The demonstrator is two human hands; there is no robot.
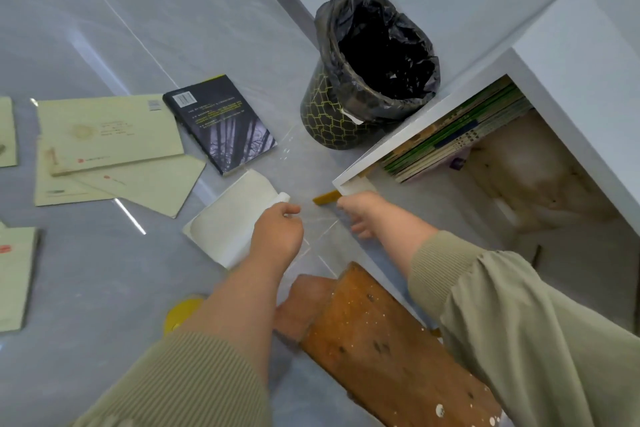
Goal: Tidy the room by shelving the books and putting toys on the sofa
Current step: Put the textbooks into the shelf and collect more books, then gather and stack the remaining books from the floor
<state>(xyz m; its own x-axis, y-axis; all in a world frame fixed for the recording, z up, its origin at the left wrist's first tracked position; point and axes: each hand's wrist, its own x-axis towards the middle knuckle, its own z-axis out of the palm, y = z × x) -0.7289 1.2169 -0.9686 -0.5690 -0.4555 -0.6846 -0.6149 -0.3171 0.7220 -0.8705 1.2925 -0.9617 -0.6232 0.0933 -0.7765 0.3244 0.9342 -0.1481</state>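
1. The white book point(225, 222) lies on the floor point(104, 28), just in front of the shelf point(571, 55). Our left grip point(277, 229) sits at its right edge with the fingers curled under, and we cannot tell whether they pinch the cover.
2. Our right grip point(360, 215) hangs loose and spread by the shelf's corner, holding nothing we can see.
3. We judge that if the white book is lifted by one edge, it could flop open, crease its curled pages or slip free.
4. The bin point(374, 69) stands just beside the shelf. A careless swing could knock it, or upset the stacked books point(457, 135) inside the shelf.
5. The black book point(221, 121) and green books point(107, 135) lie on the floor to the left, not yet shelved.
6. The left fingertips are hidden. A small yellow piece point(327, 198) by the right thumb is too blurred to name. The leftmost green books are cut off by the frame.
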